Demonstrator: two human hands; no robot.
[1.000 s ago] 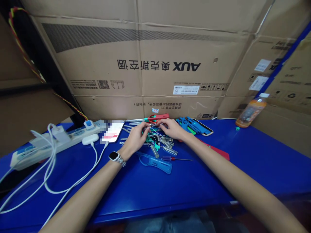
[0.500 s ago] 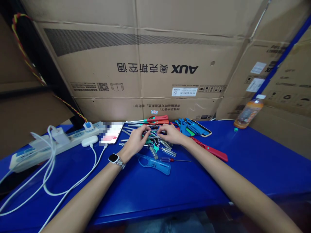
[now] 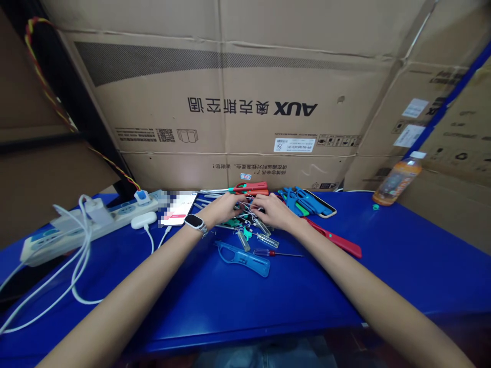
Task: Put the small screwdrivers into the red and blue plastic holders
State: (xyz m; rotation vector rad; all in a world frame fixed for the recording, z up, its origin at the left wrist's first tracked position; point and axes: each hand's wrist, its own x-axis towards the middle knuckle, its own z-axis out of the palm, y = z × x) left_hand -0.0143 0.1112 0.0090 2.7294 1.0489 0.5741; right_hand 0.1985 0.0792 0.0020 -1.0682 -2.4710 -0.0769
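My left hand (image 3: 226, 208), fingers curled down, is over the far left of a pile of taken-apart long-nosed lighters, among metal tubes. Close beside it, my right hand (image 3: 271, 210) is closed with fingertips together over thin wires (image 3: 248, 214). What either hand grips is too small to tell. Clear fuel tanks (image 3: 267, 240) and a small green part (image 3: 247, 233) lie just below the hands. Nearer me are a translucent blue casing half (image 3: 245, 260) and a screwdriver (image 3: 278, 253) with a clear and red handle. Whole red lighters (image 3: 251, 188) lie behind.
Right of the pile lie blue casings (image 3: 307, 201) on a phone (image 3: 328, 210) and a red casing (image 3: 345, 244). An orange drink bottle (image 3: 399, 181) stands farther right. At left are another phone (image 3: 182, 209), a power strip (image 3: 118, 217) and white cables (image 3: 82, 260). Cardboard (image 3: 230, 128) walls the back.
My left hand has shifted up and farther into the pile, its wrist and watch moving away from me. My right hand stays nearly in place. The whole view has shifted slightly.
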